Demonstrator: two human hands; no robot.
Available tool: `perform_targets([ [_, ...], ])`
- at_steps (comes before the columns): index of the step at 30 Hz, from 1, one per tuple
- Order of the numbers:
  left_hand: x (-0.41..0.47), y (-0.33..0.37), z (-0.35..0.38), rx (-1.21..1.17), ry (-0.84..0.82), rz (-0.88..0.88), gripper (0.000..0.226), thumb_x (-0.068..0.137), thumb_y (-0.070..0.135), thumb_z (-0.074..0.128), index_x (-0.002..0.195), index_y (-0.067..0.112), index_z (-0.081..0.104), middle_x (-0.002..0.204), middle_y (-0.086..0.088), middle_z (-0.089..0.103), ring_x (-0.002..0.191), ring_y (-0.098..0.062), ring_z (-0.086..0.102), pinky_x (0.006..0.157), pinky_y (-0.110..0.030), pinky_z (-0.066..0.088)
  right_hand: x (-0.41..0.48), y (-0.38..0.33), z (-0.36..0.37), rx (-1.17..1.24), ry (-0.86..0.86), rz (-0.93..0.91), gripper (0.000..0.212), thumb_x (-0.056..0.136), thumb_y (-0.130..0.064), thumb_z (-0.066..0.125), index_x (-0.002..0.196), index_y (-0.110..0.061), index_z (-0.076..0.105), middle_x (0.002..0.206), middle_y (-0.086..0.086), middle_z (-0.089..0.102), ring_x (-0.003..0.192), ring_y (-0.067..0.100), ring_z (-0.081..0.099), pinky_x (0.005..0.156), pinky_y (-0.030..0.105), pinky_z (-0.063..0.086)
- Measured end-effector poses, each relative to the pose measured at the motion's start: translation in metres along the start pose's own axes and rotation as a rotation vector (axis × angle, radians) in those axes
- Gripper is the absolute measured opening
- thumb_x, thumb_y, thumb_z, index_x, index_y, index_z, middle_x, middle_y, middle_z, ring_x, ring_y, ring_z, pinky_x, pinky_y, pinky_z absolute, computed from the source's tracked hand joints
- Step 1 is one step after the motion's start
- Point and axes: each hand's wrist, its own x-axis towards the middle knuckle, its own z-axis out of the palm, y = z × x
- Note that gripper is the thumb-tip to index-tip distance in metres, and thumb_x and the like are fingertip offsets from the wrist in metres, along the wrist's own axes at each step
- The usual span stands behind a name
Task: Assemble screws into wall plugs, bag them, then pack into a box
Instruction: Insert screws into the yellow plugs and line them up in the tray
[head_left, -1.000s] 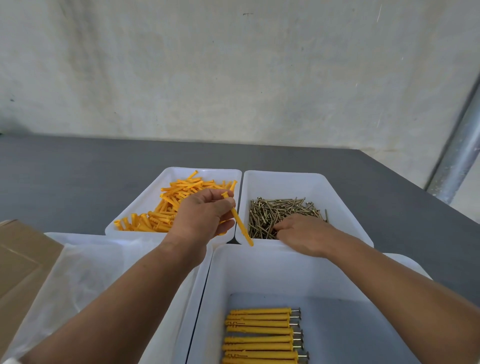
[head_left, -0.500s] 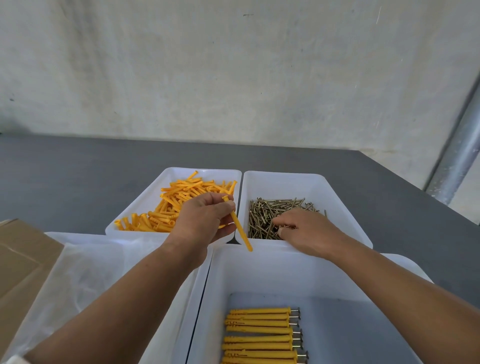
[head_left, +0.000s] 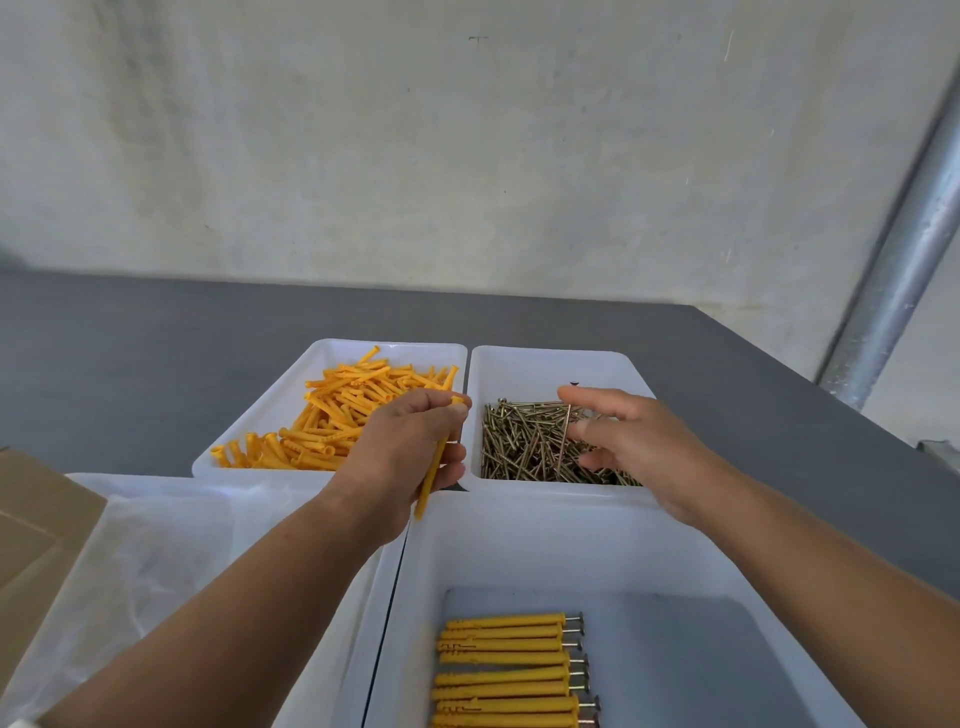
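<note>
Screening wall plug (head_left: 427, 493) partly: left hand (head_left: 402, 457).

Your left hand (head_left: 402, 457) grips one orange plug (head_left: 427, 491), tip down. Beyond it loose plugs (head_left: 332, 415) and screws (head_left: 524, 447) lie heaped; assembled plugs (head_left: 506, 670) lie rowed nearest you.

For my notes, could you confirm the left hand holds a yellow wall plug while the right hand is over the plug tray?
No: the head view shows the right hand over the screw tray; the left hand does hold a yellow wall plug.
</note>
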Motion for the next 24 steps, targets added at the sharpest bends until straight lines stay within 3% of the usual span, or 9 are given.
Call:
perform_targets([
  [3,-0.003,-0.001,0.002,0.043,-0.05,-0.016,0.015,0.096,0.021,0.057,0.099,0.019,0.072,0.076,0.0,0.061,0.06,-0.009,0.056,0.047,-0.02,0.045,-0.009,-0.006,0.0,0.149,0.007,-0.002,0.036,0.091,-0.013,0.062,0.111,-0.043,0.067,0.128,-0.016,0.06,0.09,0.015,0.073,0.1,0.037,0.05],
  [7,-0.006,-0.003,0.003,0.096,-0.158,-0.035,0.016,0.096,0.02,0.056,0.101,0.018,0.072,0.071,0.002,0.064,0.056,-0.007,0.056,0.044,-0.018,0.04,-0.02,-0.012,0.006,0.317,0.051,-0.003,0.028,0.092,-0.006,0.061,0.11,-0.026,0.07,0.112,-0.005,0.068,0.091,0.016,0.072,0.074,0.027,0.059],
  [9,-0.007,-0.003,0.003,0.107,-0.22,-0.069,0.018,0.097,0.019,0.055,0.101,0.017,0.072,0.075,0.0,0.067,0.058,-0.008,0.058,0.044,-0.018,0.04,-0.024,-0.011,0.01,0.375,0.094,0.003,0.022,0.092,-0.006,0.062,0.109,-0.017,0.07,0.099,0.006,0.073,0.089,0.021,0.073,0.067,0.024,0.057],
  [13,-0.01,-0.004,0.003,0.072,-0.318,-0.152,0.023,0.098,0.012,0.051,0.104,0.013,0.073,0.078,-0.002,0.07,0.064,-0.01,0.062,0.044,-0.019,0.041,-0.029,-0.007,0.016,0.393,0.14,0.006,0.016,0.091,-0.001,0.062,0.103,-0.009,0.069,0.069,0.005,0.069,0.073,0.019,0.073,0.061,0.022,0.056],
  [16,-0.011,-0.004,0.003,0.045,-0.349,-0.177,0.027,0.096,0.005,0.049,0.103,0.012,0.074,0.081,-0.003,0.069,0.064,-0.012,0.064,0.045,-0.019,0.042,-0.029,-0.008,0.017,0.41,0.149,0.007,0.018,0.091,0.002,0.063,0.105,-0.009,0.065,0.08,0.009,0.064,0.07,0.02,0.072,0.058,0.023,0.055],
  [21,-0.012,-0.004,0.003,0.079,-0.367,-0.179,0.027,0.094,0.0,0.051,0.109,0.009,0.071,0.084,-0.005,0.067,0.065,-0.012,0.063,0.049,-0.021,0.044,-0.029,-0.011,0.017,0.479,0.146,-0.009,0.039,0.09,0.002,0.063,0.123,-0.018,0.054,0.09,0.012,0.065,0.074,0.023,0.073,0.061,0.025,0.056],
  [24,-0.012,-0.005,0.004,0.108,-0.378,-0.173,0.026,0.092,0.001,0.053,0.111,0.008,0.069,0.083,-0.005,0.067,0.066,-0.013,0.062,0.051,-0.022,0.045,-0.028,-0.012,0.017,0.504,0.177,-0.006,0.03,0.092,0.0,0.06,0.119,-0.013,0.059,0.086,0.009,0.065,0.077,0.024,0.074,0.06,0.024,0.057],
])
